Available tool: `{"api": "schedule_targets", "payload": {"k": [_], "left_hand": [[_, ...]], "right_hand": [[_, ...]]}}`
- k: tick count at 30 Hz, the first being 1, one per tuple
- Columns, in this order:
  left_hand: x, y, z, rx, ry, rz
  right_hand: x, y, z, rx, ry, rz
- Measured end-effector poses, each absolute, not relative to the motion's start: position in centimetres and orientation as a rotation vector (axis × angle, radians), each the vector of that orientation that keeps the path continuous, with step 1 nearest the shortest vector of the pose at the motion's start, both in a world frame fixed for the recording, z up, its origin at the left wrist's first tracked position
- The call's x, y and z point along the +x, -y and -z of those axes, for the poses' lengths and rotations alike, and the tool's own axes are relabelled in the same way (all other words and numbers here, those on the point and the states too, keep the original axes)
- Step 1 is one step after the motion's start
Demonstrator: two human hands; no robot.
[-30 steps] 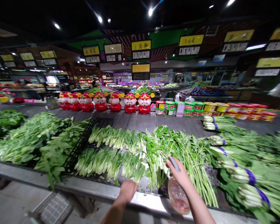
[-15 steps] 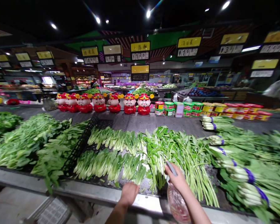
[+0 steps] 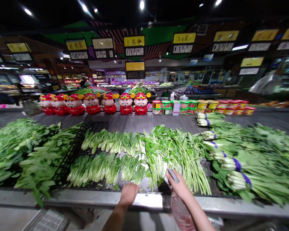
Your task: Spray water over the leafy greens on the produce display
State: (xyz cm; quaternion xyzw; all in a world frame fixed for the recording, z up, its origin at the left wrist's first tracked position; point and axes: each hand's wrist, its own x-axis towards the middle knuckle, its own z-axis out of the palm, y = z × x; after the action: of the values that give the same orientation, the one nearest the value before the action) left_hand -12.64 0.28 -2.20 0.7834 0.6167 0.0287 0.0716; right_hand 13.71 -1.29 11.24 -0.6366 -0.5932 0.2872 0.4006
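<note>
My left hand [image 3: 130,194] is closed at the display's front edge. Its fingers curl around the lower end of a small bok choy [image 3: 139,173], whose leaves point away from me; the stem end is hidden. In my right hand [image 3: 178,184] is a spray bottle [image 3: 181,210], gripped near its grey top, with the clear body hanging below my wrist. Beyond the left hand, bok choy [image 3: 101,168] lies in two rows on a perforated metal surface. Long-stemmed leafy greens [image 3: 168,150] lie just past the right hand.
A metal rail [image 3: 86,197] runs along the front. A black plastic divider [image 3: 72,152] stands left of the bok choy, beside loose greens [image 3: 40,157]. Purple-banded bundles [image 3: 238,165] lie right. Red figurines [image 3: 125,103] and stacked tubs [image 3: 202,105] line the back ledge; price signs [image 3: 134,45] hang above.
The whole scene has shifted left in the picture as my head turned. Both hands keep nearly the same places over the display, and the spray bottle is still in my right hand.
</note>
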Motion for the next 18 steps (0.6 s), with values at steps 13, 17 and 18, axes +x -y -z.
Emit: {"api": "schedule_targets", "payload": {"k": [13,17,18], "left_hand": [[-13.4,-0.4,3.1,2.503,-1.716,-0.039],[-14.1,-0.7,4.0,2.524,-1.631,-0.094],[-14.2,-0.8,4.2,2.511,-1.627,-0.123]], "right_hand": [[15.3,2.3,-12.8,-1.574,1.45,-0.772],[16.4,2.1,-11.7,-1.633,1.414,-0.715],[16.6,2.0,-11.3,-1.652,1.405,-0.689]]}}
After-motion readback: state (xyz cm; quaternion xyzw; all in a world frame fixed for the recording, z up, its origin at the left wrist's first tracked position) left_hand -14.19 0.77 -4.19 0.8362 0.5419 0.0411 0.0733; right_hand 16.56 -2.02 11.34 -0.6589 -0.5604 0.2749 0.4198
